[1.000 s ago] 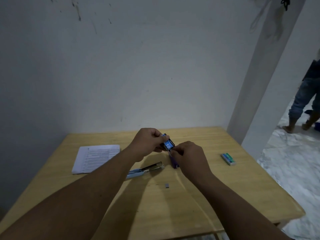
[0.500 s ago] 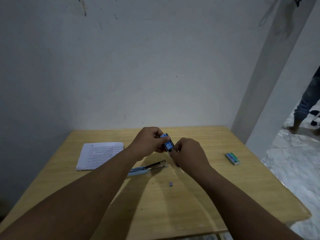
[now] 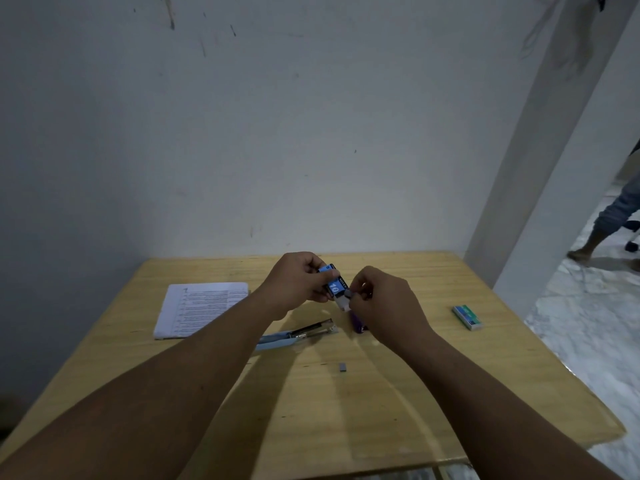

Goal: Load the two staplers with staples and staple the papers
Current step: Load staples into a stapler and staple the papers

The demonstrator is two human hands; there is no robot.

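Over the last second the small blue cardboard staple box (image 3: 333, 284) has stayed gripped in the curled left hand (image 3: 298, 285) above the wooden table (image 3: 381, 410); the right hand (image 3: 382, 304) has closed in, and its fingertips now pinch at the box's pale pulled-out tray, likely drawing staples. The light-blue stapler (image 3: 294, 336) lies open below, unloaded; the printed papers (image 3: 197, 306) wait at left

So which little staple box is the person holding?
The blue staple box marked 10, gripped by the left hand while the right hand pinches at its end. The green staple box lies untouched, far right.
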